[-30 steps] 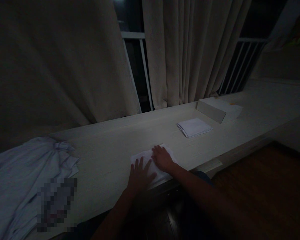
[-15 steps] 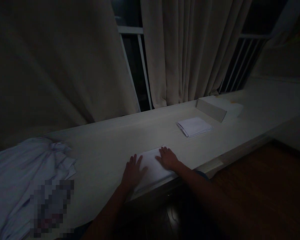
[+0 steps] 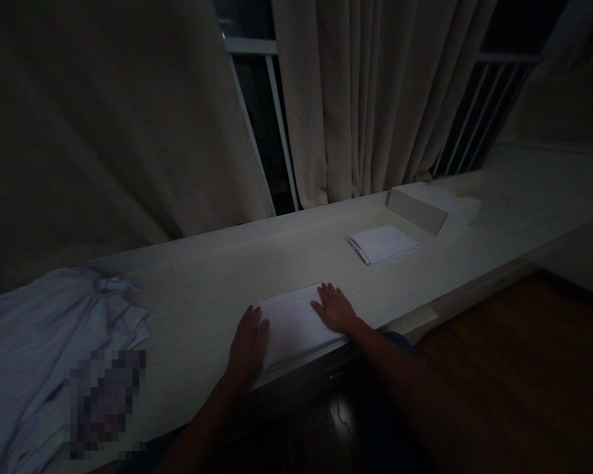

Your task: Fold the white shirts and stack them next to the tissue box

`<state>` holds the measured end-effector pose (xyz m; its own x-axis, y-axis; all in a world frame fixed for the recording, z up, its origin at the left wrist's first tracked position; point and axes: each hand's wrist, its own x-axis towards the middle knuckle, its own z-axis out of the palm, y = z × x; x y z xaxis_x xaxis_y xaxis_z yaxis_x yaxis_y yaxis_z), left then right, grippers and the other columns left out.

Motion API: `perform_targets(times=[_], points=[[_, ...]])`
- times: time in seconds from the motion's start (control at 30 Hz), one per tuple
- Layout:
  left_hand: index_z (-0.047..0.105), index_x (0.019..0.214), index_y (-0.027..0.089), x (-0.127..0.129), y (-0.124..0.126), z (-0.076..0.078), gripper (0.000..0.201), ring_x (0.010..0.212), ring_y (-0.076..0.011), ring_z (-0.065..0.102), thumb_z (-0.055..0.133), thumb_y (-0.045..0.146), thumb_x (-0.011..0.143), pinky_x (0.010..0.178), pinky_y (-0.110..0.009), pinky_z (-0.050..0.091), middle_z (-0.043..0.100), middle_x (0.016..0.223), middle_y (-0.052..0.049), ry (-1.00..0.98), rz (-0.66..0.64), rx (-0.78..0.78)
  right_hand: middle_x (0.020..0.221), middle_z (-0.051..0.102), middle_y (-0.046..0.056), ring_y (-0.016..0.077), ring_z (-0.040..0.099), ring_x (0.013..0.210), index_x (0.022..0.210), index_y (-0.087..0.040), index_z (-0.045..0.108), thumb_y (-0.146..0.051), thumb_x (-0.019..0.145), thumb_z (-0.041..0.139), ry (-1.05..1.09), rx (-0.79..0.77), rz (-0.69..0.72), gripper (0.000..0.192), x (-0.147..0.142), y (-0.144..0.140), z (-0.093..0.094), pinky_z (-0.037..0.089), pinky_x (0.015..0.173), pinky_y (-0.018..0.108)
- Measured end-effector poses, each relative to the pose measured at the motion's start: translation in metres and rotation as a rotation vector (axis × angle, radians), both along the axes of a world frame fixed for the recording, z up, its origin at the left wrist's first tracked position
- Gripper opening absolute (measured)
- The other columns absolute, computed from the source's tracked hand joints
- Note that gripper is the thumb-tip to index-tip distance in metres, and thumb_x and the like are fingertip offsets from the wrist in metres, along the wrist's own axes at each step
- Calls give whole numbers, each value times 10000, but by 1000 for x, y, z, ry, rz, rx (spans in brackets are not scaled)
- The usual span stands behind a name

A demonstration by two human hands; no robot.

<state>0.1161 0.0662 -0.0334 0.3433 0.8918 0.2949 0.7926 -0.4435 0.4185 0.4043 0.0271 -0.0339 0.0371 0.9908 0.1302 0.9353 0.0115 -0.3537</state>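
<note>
Both flat open hands, left hand (image 3: 248,338) and right hand (image 3: 335,309), have slid apart, folded cloth (image 3: 295,326) between.

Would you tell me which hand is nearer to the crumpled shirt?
Left. The left hand rests on the folded cloth's near-left edge, toward the crumpled shirt; the right hand lies on its far side.

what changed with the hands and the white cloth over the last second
The left hand slid left off the middle of the folded white cloth to its left edge, and the right hand moved right to the right edge, so the hands spread apart and the cloth top is now uncovered. Both stay flat, gripping nothing. The second folded cloth, the box and the crumpled garment stayed put.
</note>
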Motion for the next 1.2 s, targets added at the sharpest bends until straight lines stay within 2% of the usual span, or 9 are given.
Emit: perform_targets(times=[0.07,0.13,0.2,0.3,0.43,0.6,0.77,1.03,1.2], points=[[453,1356,143,-21,-23,-6,553,1301,-263,443,367,482,928,1085,-455,364,500,1382,-142,-78,8,33,1573,247,129,264,159,1470,1501,-112,334,-631,967,91,-1,-9,0,783,0,0,-1,124,1179,448],[459,1325,123,-34,-50,-12,578,1147,-279,526,477,475,868,989,-459,435,572,1223,-143,-52,16,37,1572,248,132,264,157,1470,1502,-110,330,-630,967,86,-4,-9,7,785,1,0,-2,123,1179,453],[473,1294,99,-33,-72,-14,610,1022,-282,556,545,470,815,902,-449,469,601,1092,-133,19,80,5,1569,253,140,266,162,1469,1500,-100,331,-630,966,79,-11,-4,14,793,2,0,-4,126,1178,456],[498,1256,101,-13,-89,-10,553,967,-276,565,538,438,819,863,-425,466,620,996,-111,81,199,-33,1566,261,147,270,176,1465,1494,-88,340,-627,967,71,-31,7,18,801,2,1,-6,138,1176,455],[497,1253,97,12,-87,1,502,994,-283,575,501,385,841,851,-401,456,630,1042,-135,120,250,-42,1562,273,149,272,197,1459,1485,-82,355,-625,968,66,-57,26,19,804,2,1,-9,150,1174,450],[435,1329,82,11,-83,5,581,992,-284,594,517,362,827,820,-385,464,632,1037,-148,118,267,-72,1564,275,134,265,188,1462,1491,-100,349,-617,971,74,-74,29,9,783,1,2,-11,148,1176,449],[489,1302,106,1,-84,0,533,1022,-284,564,519,282,799,890,-424,452,612,1092,-138,89,158,31,1560,281,141,272,208,1456,1485,-95,359,-612,973,74,-79,34,10,781,2,0,-8,166,1169,449],[639,1139,250,-10,-88,-10,340,947,-224,579,468,276,846,831,-389,495,563,1036,-85,-40,52,70,1565,284,116,247,198,1459,1492,-121,348,-575,991,128,-78,33,8,712,1,-4,-5,136,1175,430],[666,1126,277,-19,-87,-23,320,1023,-244,581,493,278,857,884,-428,489,591,1174,-107,-22,-23,116,1570,270,112,240,174,1467,1501,-131,329,-561,993,147,-74,0,8,690,0,-5,-2,117,1178,437]])
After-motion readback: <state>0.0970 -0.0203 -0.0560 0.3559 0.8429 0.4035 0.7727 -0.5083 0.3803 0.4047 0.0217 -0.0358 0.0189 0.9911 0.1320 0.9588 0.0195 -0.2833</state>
